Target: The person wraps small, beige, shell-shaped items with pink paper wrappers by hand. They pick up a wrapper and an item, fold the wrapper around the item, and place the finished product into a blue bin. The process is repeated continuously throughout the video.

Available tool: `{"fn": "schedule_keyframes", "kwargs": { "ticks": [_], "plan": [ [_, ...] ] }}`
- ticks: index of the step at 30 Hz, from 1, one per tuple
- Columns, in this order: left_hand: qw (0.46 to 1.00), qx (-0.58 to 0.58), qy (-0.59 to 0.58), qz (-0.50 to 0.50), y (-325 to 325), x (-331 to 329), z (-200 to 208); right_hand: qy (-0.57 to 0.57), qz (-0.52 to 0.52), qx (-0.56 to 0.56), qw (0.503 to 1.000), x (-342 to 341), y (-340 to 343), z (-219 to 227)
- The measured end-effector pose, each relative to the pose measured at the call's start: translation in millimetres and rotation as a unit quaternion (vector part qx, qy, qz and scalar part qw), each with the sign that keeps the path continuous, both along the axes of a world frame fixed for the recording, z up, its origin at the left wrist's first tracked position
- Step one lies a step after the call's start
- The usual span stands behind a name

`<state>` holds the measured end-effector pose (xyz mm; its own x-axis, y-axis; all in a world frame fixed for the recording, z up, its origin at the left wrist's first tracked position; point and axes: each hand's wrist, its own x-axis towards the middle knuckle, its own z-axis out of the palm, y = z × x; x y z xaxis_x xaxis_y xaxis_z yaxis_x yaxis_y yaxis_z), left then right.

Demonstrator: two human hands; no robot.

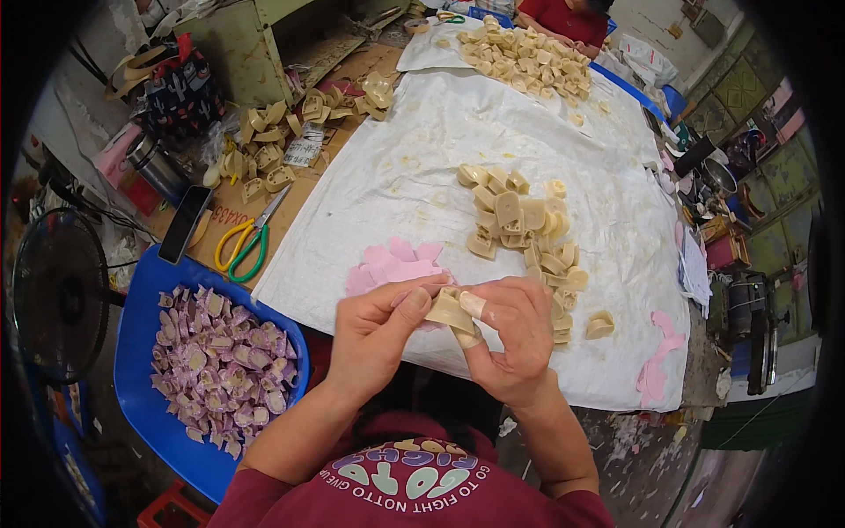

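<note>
Above the near edge of the table, a beige moulded piece like a shoe heel [451, 311] is held between both of my hands. My left hand [377, 330] is closed, pinching its left end between thumb and fingers. A small mauve bit shows at those fingertips; I cannot make out what it is. My right hand [512, 334] is closed on the right end, with pale coverings on the thumb and a finger. Just beyond the left hand lies a pile of pink cut pieces [396, 264]. A heap of loose beige heels [519, 216] spreads beyond my right hand.
At left, a blue tub [145, 352] holds several purple-covered heels [224, 365]. Scissors [251, 238], a phone [187, 224] and a flask [157, 167] lie or stand nearby. A fan [62, 295] stands far left. Across the white-covered table, another person [563, 26] sits behind more heels [528, 62].
</note>
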<state>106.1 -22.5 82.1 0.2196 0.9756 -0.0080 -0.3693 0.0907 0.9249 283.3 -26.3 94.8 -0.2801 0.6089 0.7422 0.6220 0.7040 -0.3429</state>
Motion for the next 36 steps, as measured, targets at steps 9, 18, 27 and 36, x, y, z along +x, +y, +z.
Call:
{"fn": "schedule_keyframes", "kwargs": {
  "ticks": [9,18,27,36],
  "plan": [
    [0.992,-0.112,-0.031,-0.04,4.3,-7.5,-14.3,-0.108,-0.01,-0.077,0.991,1.0,-1.2,5.9],
    [0.984,-0.089,0.044,-0.147,22.7,-27.2,-14.1,-0.072,0.042,-0.076,0.994,12.0,7.6,-2.7],
    [0.955,0.002,0.167,-0.244,44.1,-29.2,10.7,-0.012,0.092,-0.148,0.985,4.0,7.0,-9.4],
    [0.983,0.042,-0.012,-0.177,34.4,-24.8,-19.2,0.384,0.099,-0.415,0.819,-7.3,-6.0,-18.4]
  ]
}}
